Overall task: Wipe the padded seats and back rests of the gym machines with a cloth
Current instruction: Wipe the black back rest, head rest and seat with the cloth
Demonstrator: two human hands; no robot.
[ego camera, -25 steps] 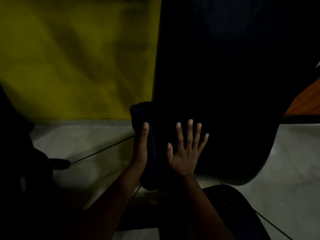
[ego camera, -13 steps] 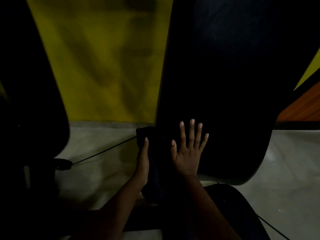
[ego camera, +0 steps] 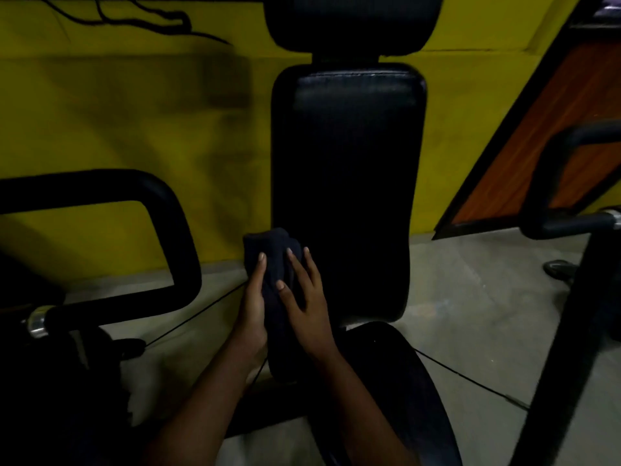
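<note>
A dark cloth point(ego camera: 271, 247) lies folded over the lower left edge of the black padded back rest point(ego camera: 346, 169). My left hand point(ego camera: 252, 307) holds the cloth from its left side, thumb lying along it and the other fingers hidden behind. My right hand point(ego camera: 307, 297) presses flat on the cloth with straight fingers. The black padded seat point(ego camera: 406, 375) sits below the back rest, partly under my right forearm. A black head pad point(ego camera: 349, 21) stands above the back rest.
A black looped handle bar point(ego camera: 174, 210) with a chrome end stands on the left, another black bar point(ego camera: 564, 223) on the right. Thin cables cross the grey floor point(ego camera: 470, 297). Behind are a yellow wall point(ego camera: 117, 112) and a wood-toned panel point(ego camera: 564, 129).
My right hand has slid left from the bare pad onto the cloth. The view has pulled back, so the whole back rest and both handle bars now show.
</note>
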